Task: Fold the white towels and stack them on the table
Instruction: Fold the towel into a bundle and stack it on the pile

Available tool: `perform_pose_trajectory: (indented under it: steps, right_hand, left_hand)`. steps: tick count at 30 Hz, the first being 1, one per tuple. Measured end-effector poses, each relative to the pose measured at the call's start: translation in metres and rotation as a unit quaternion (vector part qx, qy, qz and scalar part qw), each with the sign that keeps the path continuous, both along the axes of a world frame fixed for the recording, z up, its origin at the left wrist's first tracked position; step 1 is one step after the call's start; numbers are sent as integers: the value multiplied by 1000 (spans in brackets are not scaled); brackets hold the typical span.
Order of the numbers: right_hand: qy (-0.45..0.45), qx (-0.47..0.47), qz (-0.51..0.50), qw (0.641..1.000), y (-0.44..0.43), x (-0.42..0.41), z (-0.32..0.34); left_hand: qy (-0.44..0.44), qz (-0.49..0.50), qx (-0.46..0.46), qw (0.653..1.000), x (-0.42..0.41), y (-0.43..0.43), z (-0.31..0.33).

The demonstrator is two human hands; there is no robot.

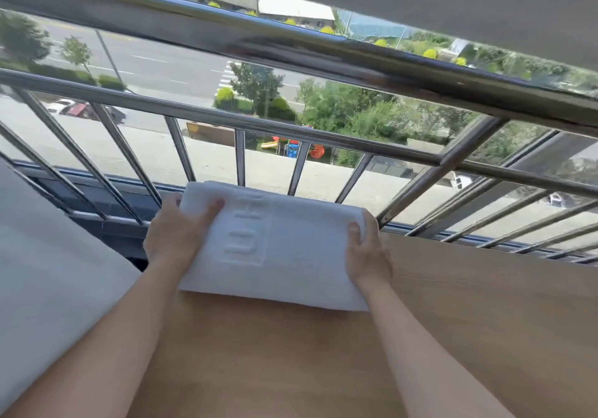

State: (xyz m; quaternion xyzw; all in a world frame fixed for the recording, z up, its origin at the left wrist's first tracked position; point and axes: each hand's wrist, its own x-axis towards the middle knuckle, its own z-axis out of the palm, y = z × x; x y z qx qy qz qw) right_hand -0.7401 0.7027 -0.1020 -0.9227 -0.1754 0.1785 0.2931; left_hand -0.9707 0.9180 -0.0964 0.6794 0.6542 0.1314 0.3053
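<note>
1. Folded white towel [301,256]: lies at the far left part of the wooden table [469,320], long side running across the view. Its near edge rests on the tabletop. Its far edge sits just beside the bars of the railing; whether that edge is lifted cannot be told
2. Embossed lettering [246,233]: set in a rectangular frame on the towel's top face, left of centre
3. Left hand [174,233]: grips the towel's left end. The thumb lies on the top face and points toward the lettering. The fingers curl round the end, and their tips are hidden
4. Right hand [367,252]: grips the towel's right end. The thumb presses on the top face, and the fingers wrap round the edge near the far right corner
5. Forearms: both bare, reaching from the bottom of the view across the tabletop to the towel
6. Steel railing [291,52]: thick top rail, thinner middle rail and slanted bars, directly behind the table
7. White surface [48,272]: beside the table on the left; what it is cannot be told
8. Beyond the railing: a road, trees and coloured playground equipment far below
</note>
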Motion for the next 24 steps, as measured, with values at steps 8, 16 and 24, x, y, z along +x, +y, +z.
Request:
perform_pose_trajectory:
  steps: [8, 16, 24]
  right_hand:
    - [-197, -62, 49, 977, 1, -11, 11]
    - [-159, -21, 167, 973, -35, -33, 14]
    - [-25, 60, 100, 993, -149, -22, 18]
  left_hand:
    - [12, -333, 252, 909, 46, -75, 9]
    - [192, -421, 190, 866, 97, -133, 0]
    - [178, -505, 157, 830, 155, -197, -5]
